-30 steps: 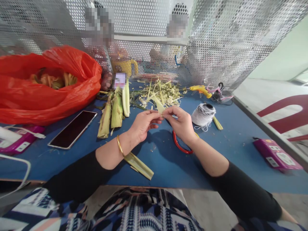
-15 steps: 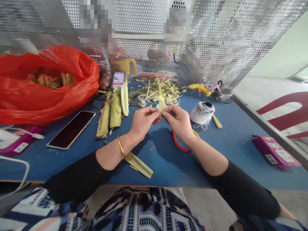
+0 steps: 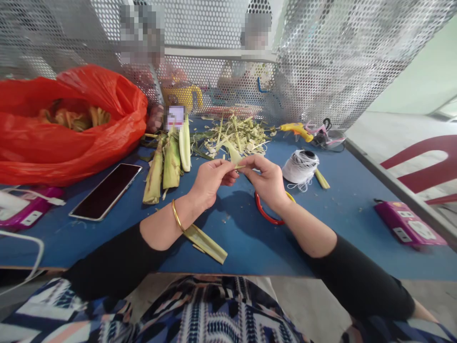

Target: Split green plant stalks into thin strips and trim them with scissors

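Note:
My left hand (image 3: 210, 185), a gold bangle on its wrist, pinches the lower end of a pale green piece of husk (image 3: 233, 153) between thumb and forefinger. Opposite it, my right hand (image 3: 267, 183) pinches a thin strip at the same end. The husk's broad part points up and away from my fingers, tilted left. Under my right hand lies a red and yellow loop (image 3: 266, 217), partly hidden. A trough-shaped piece of green sheath (image 3: 207, 243) rests beside my left forearm.
Husk scraps (image 3: 243, 131) lie behind my hands; several green stalks (image 3: 171, 164) and a phone (image 3: 107, 191) are left. A red bag (image 3: 117, 143) stands far left. White string (image 3: 300, 167), a yellow glue gun (image 3: 298, 129) and a purple power strip (image 3: 410, 223) are right. Perforated mesh (image 3: 221, 76) borders the back.
The husk's upper part has tipped to the left. A thin strip now shows between my fingertips, and my right fingers have shifted slightly.

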The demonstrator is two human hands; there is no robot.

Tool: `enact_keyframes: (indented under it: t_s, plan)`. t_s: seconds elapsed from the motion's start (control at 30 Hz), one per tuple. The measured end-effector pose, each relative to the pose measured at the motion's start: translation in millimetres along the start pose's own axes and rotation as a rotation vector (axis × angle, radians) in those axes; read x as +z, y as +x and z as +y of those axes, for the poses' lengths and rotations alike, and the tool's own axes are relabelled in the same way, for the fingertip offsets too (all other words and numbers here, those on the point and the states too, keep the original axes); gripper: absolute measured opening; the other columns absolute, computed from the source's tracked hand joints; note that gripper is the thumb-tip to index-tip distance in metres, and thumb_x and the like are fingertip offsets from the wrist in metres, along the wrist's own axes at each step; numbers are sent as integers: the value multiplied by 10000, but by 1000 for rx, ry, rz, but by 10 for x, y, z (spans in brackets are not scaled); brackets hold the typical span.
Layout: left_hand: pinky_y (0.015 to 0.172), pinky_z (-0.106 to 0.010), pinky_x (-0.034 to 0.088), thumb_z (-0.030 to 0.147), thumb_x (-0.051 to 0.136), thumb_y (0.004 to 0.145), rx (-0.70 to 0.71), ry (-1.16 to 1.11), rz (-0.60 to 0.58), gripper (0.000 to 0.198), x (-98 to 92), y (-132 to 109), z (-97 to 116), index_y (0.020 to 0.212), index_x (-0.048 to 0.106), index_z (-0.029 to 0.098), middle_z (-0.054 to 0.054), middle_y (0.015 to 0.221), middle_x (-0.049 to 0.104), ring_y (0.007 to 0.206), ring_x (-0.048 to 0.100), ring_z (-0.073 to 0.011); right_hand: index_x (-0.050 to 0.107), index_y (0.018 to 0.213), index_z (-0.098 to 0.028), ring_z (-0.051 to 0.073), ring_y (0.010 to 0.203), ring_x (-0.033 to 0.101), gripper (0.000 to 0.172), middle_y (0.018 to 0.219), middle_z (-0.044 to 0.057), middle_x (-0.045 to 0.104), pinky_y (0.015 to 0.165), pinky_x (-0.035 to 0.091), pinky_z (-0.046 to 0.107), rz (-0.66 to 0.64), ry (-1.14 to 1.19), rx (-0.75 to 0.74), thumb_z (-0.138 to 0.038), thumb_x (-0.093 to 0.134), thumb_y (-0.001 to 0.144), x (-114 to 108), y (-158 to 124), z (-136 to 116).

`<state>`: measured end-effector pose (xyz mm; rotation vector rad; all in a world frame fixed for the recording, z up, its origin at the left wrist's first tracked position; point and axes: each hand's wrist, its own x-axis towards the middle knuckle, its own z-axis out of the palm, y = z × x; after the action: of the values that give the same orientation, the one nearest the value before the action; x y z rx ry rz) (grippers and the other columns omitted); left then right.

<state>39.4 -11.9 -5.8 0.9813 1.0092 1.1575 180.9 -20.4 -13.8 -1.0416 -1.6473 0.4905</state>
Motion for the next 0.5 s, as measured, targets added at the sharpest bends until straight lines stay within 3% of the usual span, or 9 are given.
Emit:
enact_keyframes:
  t_s: [0.27, 0.5]
  plan:
    - [505, -201, 458, 157, 709, 607, -92, -114, 25, 136, 2, -3, 21, 724, 642, 134, -25, 607, 677, 538, 595, -103, 647, 725, -207, 143, 725, 601, 101, 743, -1, 676, 718, 463, 275, -7, -78, -21, -181, 599, 810, -26, 18, 19]
    - [554, -233, 490, 206, 699, 627, 59, -22, 24, 90, 19, -6, -25, 676, 648, 150, -10, 589, 673, 527, 601, -111, 593, 715, -195, 134, 673, 583, 86, 697, -5, 648, 677, 457, 270, 15, -62, 50, -193, 581, 801, -5, -2, -9]
